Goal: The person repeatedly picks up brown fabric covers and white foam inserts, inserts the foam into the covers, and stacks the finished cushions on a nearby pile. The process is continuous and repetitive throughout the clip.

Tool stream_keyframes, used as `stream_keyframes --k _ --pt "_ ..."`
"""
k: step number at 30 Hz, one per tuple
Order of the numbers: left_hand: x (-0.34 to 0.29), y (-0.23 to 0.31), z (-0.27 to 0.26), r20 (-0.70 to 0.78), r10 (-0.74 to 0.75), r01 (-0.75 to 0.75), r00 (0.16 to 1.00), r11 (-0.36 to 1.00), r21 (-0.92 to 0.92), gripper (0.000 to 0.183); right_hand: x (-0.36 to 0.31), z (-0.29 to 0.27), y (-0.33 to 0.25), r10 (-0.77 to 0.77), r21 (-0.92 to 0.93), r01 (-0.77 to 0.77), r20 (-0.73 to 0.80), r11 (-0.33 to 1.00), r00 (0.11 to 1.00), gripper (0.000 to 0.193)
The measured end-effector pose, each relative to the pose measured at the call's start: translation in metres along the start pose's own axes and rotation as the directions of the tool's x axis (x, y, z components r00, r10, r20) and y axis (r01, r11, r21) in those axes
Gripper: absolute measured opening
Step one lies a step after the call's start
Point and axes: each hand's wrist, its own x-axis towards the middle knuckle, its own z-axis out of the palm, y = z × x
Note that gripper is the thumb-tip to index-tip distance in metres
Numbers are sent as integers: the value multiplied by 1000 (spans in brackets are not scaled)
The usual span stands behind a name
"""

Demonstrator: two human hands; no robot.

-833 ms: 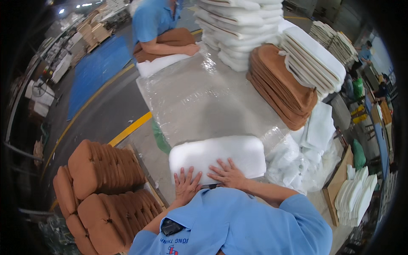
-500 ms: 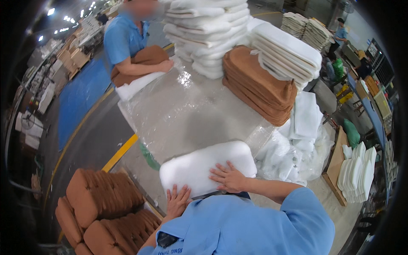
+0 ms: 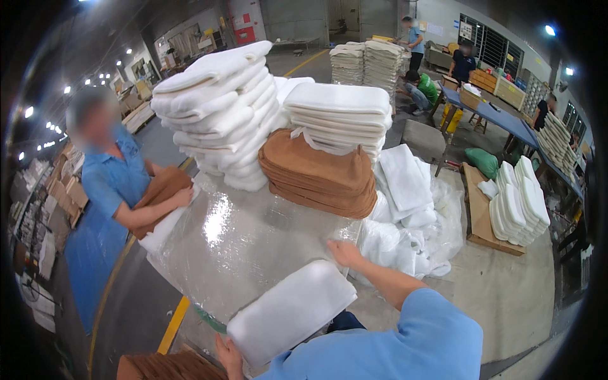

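Pad (image 3: 291,311) lies lengthwise along table's (image 3: 266,237) near edge, your left hand (image 3: 229,358) at its left end, right hand (image 3: 345,253) off it, fingers curled; can't tell either grip.

Your white pad (image 3: 291,310) looks soft and matt — a fibrous, fluffy wadding with no shine. Your bench top wears clear plastic film (image 3: 253,247), smooth and glossy enough to throw back a hard white glare. The brown covers (image 3: 316,180) are matt cloth, faintly fuzzy; the clear plastic bag (image 3: 448,221) beyond is crinkled and shiny. Your blue sleeve (image 3: 437,323) is matt woven cloth — lightly smooth.
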Motion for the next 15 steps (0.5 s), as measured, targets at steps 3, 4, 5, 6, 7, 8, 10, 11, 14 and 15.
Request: stream_keyframes --k 3,4,5,6,7,8,10,11,14,15 --pt "19 2 20 78 -161 178 984 914 -364 59 -24 52 -2 103 304 -122 79 945 992 72" --pt "26 7 29 146 -195 243 970 838 -489 59 -28 62 4 139 378 -165 94 911 986 72" --pt "27 6 31 142 -212 254 967 842 -476 58 -28 63 1 135 431 -173 119 886 984 71" --pt "29 6 34 138 -227 265 964 846 -463 58 -29 63 -2 129 482 -182 142 857 981 71" --pt "32 6 38 135 -240 275 961 849 -451 57 -30 63 -4 121 531 -191 164 826 979 70" --pt "29 7 44 119 -212 243 970 835 -493 58 -33 63 -2 105 544 -152 117 825 988 70" --pt "24 11 47 81 -146 165 986 793 -587 61 -32 49 -1 62 560 -53 3 827 998 70" --pt "22 11 40 66 -122 137 990 800 -584 60 -33 40 -5 22 589 1 -31 808 999 69" --pt "2 2 10 -8 -99 75 995 800 -595 61 -43 16 -33 -69 725 93 -63 682 996 66" --pt "-2 4 2 -44 -92 45 995 780 -624 60 -47 8 -44 -77 800 95 -60 592 995 65"
